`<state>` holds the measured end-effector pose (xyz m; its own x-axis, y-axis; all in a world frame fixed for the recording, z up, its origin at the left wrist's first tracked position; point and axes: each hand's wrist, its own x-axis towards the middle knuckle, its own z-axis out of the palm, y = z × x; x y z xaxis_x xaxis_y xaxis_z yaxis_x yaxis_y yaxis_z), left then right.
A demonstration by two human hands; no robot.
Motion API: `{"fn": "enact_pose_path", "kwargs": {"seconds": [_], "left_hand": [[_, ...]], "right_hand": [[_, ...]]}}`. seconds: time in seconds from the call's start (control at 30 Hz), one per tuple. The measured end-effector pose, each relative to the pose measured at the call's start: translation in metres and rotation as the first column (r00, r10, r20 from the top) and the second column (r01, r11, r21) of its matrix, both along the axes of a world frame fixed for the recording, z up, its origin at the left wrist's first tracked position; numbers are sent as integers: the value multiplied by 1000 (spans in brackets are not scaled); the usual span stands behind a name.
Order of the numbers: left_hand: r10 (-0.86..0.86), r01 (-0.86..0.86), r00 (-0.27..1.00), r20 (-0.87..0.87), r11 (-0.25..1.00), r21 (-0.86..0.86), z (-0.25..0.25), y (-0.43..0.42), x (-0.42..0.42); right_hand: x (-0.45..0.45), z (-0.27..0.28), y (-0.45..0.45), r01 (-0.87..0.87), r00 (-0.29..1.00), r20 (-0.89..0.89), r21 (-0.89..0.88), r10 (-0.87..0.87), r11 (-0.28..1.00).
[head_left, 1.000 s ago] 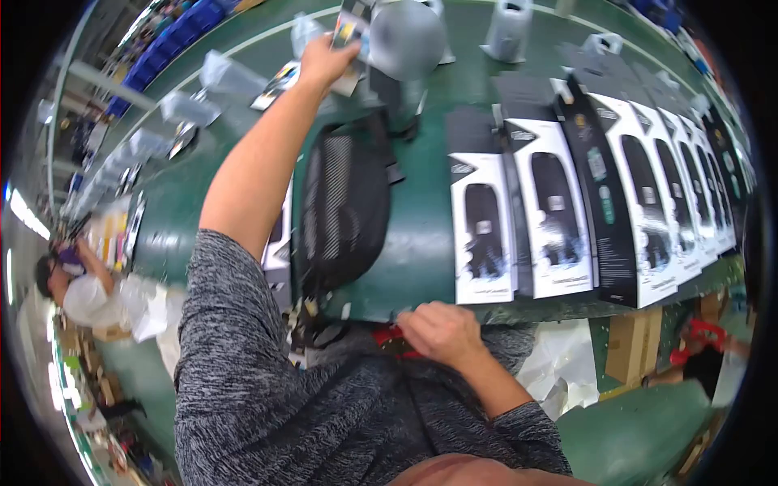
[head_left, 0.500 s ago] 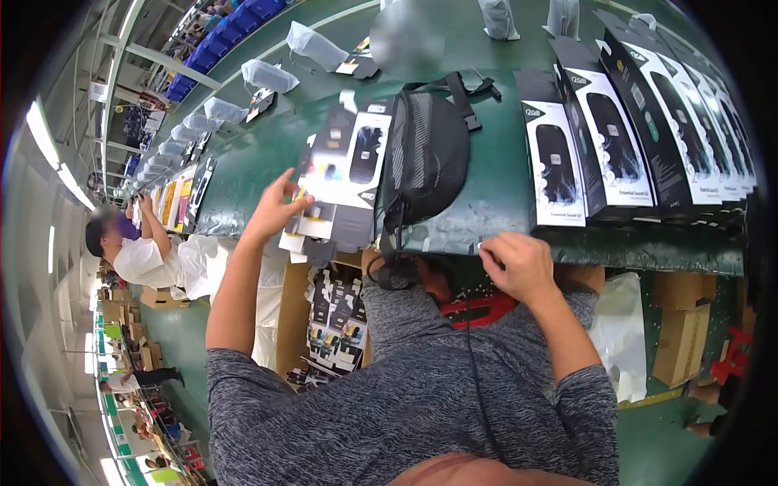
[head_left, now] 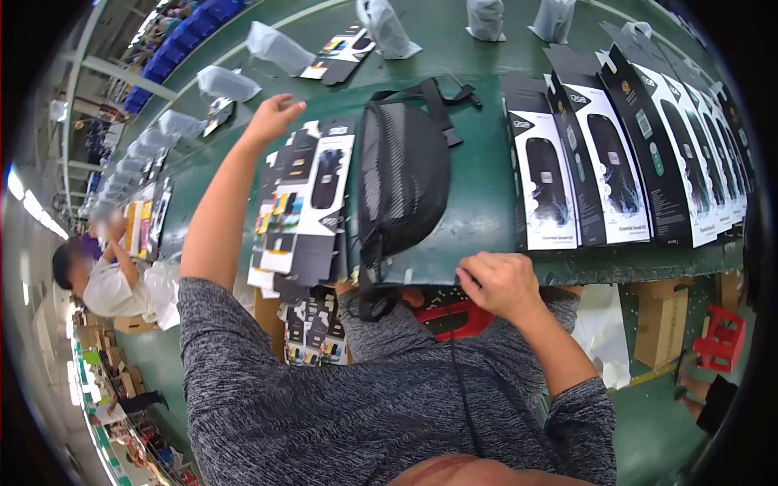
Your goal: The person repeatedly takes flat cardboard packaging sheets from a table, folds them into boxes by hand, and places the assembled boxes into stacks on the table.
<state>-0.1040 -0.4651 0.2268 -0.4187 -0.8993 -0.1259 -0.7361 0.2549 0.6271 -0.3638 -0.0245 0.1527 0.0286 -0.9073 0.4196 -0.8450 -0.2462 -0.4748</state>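
Flattened cartons [head_left: 306, 212] lie just on the near side of the left hand [head_left: 274, 120], open, empty; long axis near-far. Right hand [head_left: 501, 283] farther, curled, contents unclear.

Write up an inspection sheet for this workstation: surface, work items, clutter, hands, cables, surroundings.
Surface: green table, front edge worn, small pale scraps near it.
Work items: flat printed cartons piled at left; boxes standing in a row at right; bagged items along the far side.
Clutter: black mesh bag between cartons and boxes, one strap spread on the table, another hanging over the front edge.
Hands: left hand open, empty, near the cartons; right hand at the front edge, fingers curled, grip unclear.
Cables: dark cord down the shirt; on the table, nothing seen.
Surroundings: co-worker at left, red stool at right.
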Motion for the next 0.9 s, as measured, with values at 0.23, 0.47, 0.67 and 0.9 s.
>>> {"fn": "enact_pose_path", "kwargs": {"seconds": [0.23, 0.47, 0.67, 0.9], "left_hand": [[407, -301, 852, -328, 895, 328, -62, -107, -66], [502, -270, 603, -620, 860, 433, -92, -151, -96], [17, -196, 603, -797, 972, -128, 57, -13, -61], [65, -441, 304, -950, 894, -80, 75, 248, 103]], "right_hand": [[-1, 2, -4, 6, 999, -31, 26, -5, 1000], [-2, 8, -7, 12, 997, -74, -1, -12, 1000], [1, 6, -8, -1, 1000, -30, 24, 2, 1000], [12, -1, 7, 13, 949, 315, -127, 28, 992]]}}
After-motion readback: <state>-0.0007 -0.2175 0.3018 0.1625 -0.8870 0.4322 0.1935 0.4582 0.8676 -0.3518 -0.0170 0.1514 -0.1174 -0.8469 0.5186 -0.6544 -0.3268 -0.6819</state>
